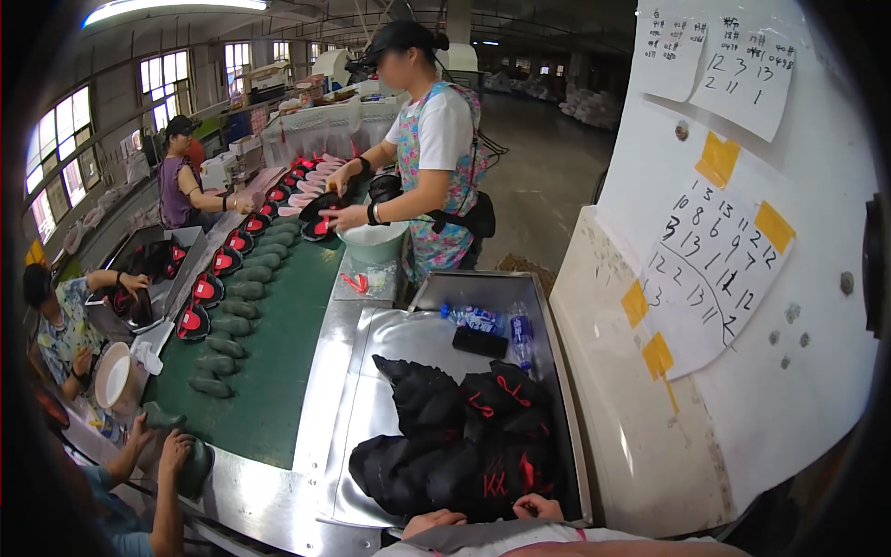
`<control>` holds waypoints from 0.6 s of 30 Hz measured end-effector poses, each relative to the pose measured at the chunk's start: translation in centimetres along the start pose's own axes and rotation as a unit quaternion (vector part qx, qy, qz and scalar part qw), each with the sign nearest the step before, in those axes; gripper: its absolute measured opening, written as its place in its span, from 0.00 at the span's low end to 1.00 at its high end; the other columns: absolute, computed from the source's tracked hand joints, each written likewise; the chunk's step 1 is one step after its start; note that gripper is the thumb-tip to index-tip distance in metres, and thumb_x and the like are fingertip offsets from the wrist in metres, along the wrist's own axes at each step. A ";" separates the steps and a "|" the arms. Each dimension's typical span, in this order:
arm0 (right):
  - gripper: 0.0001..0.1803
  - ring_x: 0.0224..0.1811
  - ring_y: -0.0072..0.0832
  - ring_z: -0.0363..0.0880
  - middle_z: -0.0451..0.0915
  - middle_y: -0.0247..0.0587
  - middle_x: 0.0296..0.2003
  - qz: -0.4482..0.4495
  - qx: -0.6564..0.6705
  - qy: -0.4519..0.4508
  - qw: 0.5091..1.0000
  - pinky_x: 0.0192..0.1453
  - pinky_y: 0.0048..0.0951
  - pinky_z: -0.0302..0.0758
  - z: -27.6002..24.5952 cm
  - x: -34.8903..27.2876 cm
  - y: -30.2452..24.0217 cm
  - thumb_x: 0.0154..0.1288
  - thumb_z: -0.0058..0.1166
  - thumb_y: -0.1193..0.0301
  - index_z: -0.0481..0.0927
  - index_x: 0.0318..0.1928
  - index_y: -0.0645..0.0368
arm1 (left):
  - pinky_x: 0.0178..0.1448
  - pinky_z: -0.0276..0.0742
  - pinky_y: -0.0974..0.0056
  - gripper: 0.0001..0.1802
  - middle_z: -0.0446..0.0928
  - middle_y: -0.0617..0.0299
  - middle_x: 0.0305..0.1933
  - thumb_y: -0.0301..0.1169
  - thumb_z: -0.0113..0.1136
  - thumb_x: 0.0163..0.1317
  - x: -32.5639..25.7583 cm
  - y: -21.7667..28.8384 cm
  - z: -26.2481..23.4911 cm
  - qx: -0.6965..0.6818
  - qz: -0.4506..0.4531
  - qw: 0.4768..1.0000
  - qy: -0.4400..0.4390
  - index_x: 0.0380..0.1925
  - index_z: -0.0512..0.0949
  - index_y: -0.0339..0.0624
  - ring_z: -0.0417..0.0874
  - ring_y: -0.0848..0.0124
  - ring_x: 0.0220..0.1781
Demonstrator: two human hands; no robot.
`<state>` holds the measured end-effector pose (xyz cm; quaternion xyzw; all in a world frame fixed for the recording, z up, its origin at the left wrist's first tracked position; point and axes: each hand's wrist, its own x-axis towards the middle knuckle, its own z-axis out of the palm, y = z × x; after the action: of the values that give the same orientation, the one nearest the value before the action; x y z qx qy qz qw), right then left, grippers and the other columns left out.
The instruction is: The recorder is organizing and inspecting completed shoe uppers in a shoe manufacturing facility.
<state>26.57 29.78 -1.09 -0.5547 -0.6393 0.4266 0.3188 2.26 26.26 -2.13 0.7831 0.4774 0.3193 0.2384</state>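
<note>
Black shoe uppers (445,464) with red trim: loose heap in a metal tray (357,399), lower centre of the frame. Left hand (432,523) at the bottom edge, by the heap's near side; right hand (540,507) just right of it, fingers curled against the same side. Hands apart from each other; cannot tell whether either grips an upper. Two plastic bottles (522,339) and a flat black object (480,343) lie above the heap. Green belt (278,408), left of centre, carries dark green shoe moulds (246,290). Co-worker (441,139), upper centre, handles a black shoe.
</note>
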 end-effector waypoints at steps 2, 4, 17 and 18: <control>0.07 0.22 0.09 0.70 0.76 0.29 0.18 -0.011 0.003 0.009 1.000 0.27 0.15 0.66 0.2 0.2 0.7 0.53 0.60 0.71 0.79 0.33 0.59 | 0.30 0.77 0.68 0.10 0.77 0.67 0.29 0.39 0.55 0.57 -0.2 -0.2 0.4 0.002 -0.029 1.000 -0.010 0.33 0.79 0.48 0.80 0.69 0.29; 0.08 0.23 0.09 0.70 0.76 0.30 0.19 -0.021 0.005 0.017 1.000 0.27 0.15 0.67 0.2 0.3 0.9 0.52 0.60 0.72 0.79 0.33 0.59 | 0.30 0.77 0.68 0.09 0.76 0.67 0.28 0.38 0.56 0.56 0.0 0.1 0.3 0.005 -0.032 0.999 0.020 0.29 0.79 0.48 0.80 0.69 0.29; 0.11 0.23 0.10 0.69 0.73 0.27 0.18 -0.011 0.021 -0.002 1.000 0.28 0.15 0.66 -0.1 0.3 1.1 0.52 0.62 0.71 0.77 0.37 0.59 | 0.33 0.78 0.68 0.09 0.79 0.67 0.31 0.38 0.58 0.54 -0.4 0.2 0.6 0.008 -0.056 0.998 0.037 0.32 0.80 0.48 0.82 0.70 0.32; 0.12 0.23 0.10 0.68 0.72 0.27 0.18 -0.009 0.015 -0.005 1.000 0.28 0.15 0.66 -0.1 0.3 1.2 0.52 0.62 0.72 0.77 0.38 0.59 | 0.34 0.78 0.68 0.09 0.79 0.67 0.32 0.38 0.58 0.54 -0.3 0.0 0.7 -0.016 -0.055 0.997 0.042 0.32 0.80 0.48 0.82 0.70 0.32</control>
<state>27.12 30.15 -2.11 -0.5418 -0.6393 0.4364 0.3276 2.71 25.94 -2.72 0.7377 0.5243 0.3460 0.2475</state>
